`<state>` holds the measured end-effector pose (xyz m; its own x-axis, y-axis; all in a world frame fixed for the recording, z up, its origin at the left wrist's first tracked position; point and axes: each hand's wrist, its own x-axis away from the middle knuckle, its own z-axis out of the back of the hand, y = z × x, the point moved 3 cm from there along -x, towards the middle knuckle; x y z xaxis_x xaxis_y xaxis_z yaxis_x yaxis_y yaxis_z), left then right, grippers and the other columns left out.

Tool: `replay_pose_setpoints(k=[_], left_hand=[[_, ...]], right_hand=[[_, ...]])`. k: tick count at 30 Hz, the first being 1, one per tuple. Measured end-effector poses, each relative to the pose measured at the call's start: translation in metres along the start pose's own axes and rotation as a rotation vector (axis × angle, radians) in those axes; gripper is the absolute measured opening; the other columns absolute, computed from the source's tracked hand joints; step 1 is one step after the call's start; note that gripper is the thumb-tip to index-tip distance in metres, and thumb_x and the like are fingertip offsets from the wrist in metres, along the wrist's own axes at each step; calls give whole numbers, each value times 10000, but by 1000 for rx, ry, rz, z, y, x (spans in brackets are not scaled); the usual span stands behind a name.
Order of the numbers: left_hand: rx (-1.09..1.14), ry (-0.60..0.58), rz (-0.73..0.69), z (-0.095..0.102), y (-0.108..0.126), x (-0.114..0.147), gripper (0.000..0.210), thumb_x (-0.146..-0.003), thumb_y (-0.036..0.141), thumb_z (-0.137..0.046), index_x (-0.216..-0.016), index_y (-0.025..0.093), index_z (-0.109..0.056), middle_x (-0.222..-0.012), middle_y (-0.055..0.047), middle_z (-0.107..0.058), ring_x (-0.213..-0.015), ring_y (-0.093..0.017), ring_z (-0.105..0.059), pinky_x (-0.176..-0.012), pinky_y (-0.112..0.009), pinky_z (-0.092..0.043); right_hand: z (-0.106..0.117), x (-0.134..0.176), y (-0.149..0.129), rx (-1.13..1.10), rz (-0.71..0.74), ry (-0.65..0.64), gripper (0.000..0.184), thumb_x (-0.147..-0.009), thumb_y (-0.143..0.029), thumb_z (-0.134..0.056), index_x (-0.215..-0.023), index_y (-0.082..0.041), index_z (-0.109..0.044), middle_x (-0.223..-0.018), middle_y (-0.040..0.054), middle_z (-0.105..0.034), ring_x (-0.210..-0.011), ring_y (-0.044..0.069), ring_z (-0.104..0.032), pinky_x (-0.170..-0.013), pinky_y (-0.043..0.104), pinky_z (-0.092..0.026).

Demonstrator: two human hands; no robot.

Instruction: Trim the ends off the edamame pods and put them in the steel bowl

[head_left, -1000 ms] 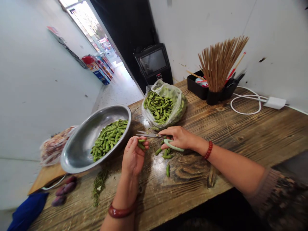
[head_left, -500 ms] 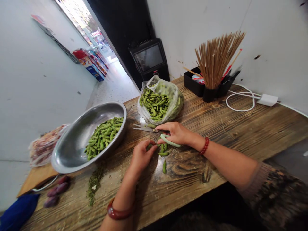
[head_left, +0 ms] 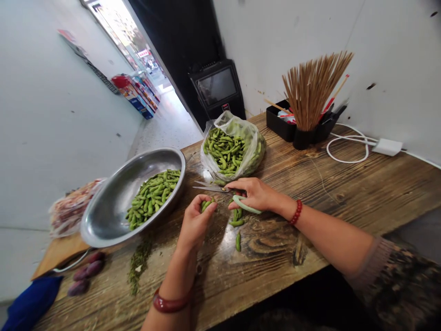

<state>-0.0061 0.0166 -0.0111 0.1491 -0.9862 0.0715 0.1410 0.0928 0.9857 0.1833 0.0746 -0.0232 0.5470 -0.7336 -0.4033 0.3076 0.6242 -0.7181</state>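
Closed around a green edamame pod (head_left: 206, 205), my left hand (head_left: 197, 221) is above the wooden table, a little right of the steel bowl (head_left: 99, 230). My right hand (head_left: 257, 194) is closed on scissors (head_left: 246, 204) with pale green handles; their blades are slightly apart and point left. Several loose pods (head_left: 237, 223) lie on the table beneath and beside my right hand. Trimmed pods (head_left: 153, 195) fill the right side of the tilted-looking bowl. Behind the scissors stands an open plastic bag (head_left: 255, 158) full of pods.
A heap of green trimmings (head_left: 139, 264) and several purple, plum-like fruits (head_left: 90, 266) lie at the left. A black organizer (head_left: 279, 123) with wooden sticks (head_left: 310, 96) stands at the back right, near a white cable (head_left: 351, 161). The table's edge (head_left: 292, 280) runs along my side.
My left hand has moved left, away from the loose pods and the scissors, with a pod between its fingers. My right hand still holds the scissors in about the same place.
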Motion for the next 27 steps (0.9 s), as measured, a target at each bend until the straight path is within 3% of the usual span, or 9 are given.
replay_pose_setpoints(k=[4, 8, 18, 27], left_hand=[[194, -17, 64, -4, 2, 3, 280, -671, 298, -762, -831, 178, -566, -703, 33, -587, -407, -22, -336, -379, -170, -223], [196, 9, 22, -4, 2, 3, 274, -667, 303, -769, -851, 140, -649, -753, -4, -623, -445, -22, -381, -395, -165, -262], [167, 65, -10, -2, 2, 5, 266, -648, 298, -796, -826, 137, -683, -664, 21, -586, -452, -31, -373, -415, -174, -266], [67, -64, -73, -1, 2, 5, 176, -719, 279, -755, -826, 145, -716, -693, 9, -560, -502, -44, -341, -438, -184, -251]], right_hand=[[0, 1, -3, 5, -2, -37, 586, -685, -452, -784, -1172, -168, -627, -862, 34, -623, -712, 132, -567, -666, 241, -454], [0, 3, -10, 9, 2, -90, 629, -666, -439, -800, -1204, -183, -599, -898, 36, -607, -751, 144, -573, -691, 255, -465], [0, 4, -15, 98, 63, -111, 689, -639, -465, -811, -1212, -162, -576, -975, 74, -608, -870, 197, -584, -779, 317, -474], [-1, 5, -16, 139, 92, -133, 701, -648, -483, -802, -1216, -144, -571, -970, 84, -600, -868, 201, -570, -769, 314, -464]])
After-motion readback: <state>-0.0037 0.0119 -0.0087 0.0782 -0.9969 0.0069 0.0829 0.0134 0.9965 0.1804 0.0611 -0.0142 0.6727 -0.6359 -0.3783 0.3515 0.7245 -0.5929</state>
